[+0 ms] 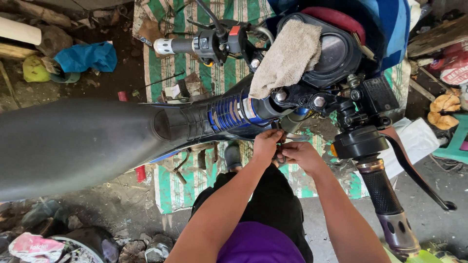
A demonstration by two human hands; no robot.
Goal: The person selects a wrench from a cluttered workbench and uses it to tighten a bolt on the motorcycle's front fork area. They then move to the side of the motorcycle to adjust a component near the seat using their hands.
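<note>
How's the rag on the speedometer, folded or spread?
Spread. The rag drapes loosely over the speedometer, covering its left part and hanging down.

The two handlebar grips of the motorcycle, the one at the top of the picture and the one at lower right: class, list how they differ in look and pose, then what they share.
1. The upper grip is smooth and short in view; the lower grip is long with a cross-hatched black sleeve.
2. The upper grip's end cap is plain and pale; the lower grip's is dull metal with oval holes.
3. A long black lever stands out beside the lower grip; the upper grip's lever is thin and points up.

Both carry black switch housings, and neither hand touches them.
</note>
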